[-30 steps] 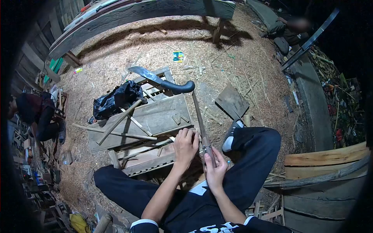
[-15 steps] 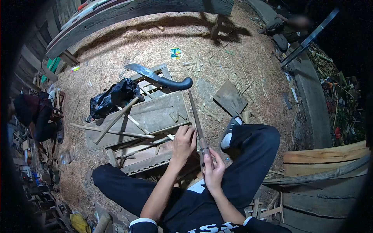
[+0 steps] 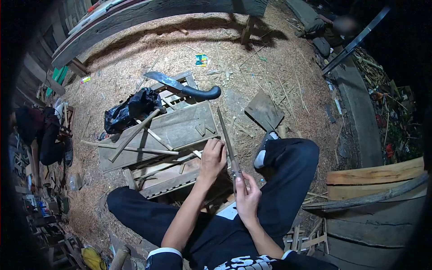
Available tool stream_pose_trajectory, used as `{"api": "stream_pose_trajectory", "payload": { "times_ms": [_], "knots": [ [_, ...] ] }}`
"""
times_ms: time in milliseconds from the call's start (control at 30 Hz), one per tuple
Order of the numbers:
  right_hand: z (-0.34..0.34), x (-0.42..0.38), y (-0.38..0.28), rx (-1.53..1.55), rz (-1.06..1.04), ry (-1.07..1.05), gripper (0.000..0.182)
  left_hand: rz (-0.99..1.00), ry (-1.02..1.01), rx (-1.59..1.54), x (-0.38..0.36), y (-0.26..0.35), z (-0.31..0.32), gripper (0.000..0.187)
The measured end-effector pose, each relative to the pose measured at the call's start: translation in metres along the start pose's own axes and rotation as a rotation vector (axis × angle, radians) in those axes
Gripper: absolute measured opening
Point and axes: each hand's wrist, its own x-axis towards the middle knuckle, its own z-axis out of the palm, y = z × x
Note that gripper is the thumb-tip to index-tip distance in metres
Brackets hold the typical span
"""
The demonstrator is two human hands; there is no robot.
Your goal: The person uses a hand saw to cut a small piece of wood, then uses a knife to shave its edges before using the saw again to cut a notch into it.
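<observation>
My right hand point(image 3: 247, 198) is closed around the lower part of a long narrow knife-like tool point(image 3: 229, 146), whose tip points away from me. Just left of the tool, my left hand point(image 3: 213, 157) has its fingers curled together; anything between them is too small to make out. A low wooden bench point(image 3: 180, 126) lies beyond my left hand, with thin sticks point(image 3: 135, 133) across it. At its far edge rests a large knife point(image 3: 173, 83) with a black handle.
A black plastic bag point(image 3: 130, 110) sits on the bench's left part. A square board point(image 3: 264, 111) lies on the ground to the right. Planks point(image 3: 373, 198) are stacked at the right. People are at the left point(image 3: 45, 135) and upper right.
The view has shifted slightly. My left hand's fingers look more curled in beside the tool, while my right hand keeps its hold.
</observation>
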Motion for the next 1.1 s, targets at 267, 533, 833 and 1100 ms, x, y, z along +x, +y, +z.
{"api": "stream_pose_trajectory", "payload": {
  "times_ms": [267, 533, 833, 1100],
  "knots": [
    [-0.002, 0.0, -0.012, -0.047, 0.067, -0.05, 0.032, -0.024, 0.018, -0.012, 0.0, 0.0, 0.002, 0.009],
    [-0.012, -0.011, -0.018, -0.098, -0.086, -0.018, 0.034, -0.006, 0.06, -0.008, 0.0, -0.006, 0.007, 0.01],
    [-0.03, -0.017, -0.023, -0.14, 0.023, -0.06, 0.036, -0.067, 0.019, 0.021, 0.0, -0.008, 0.007, 0.014],
    [-0.031, -0.016, -0.028, -0.183, -0.04, -0.062, 0.034, -0.067, 0.013, 0.044, 0.0, -0.004, 0.001, 0.016]
  ]
}}
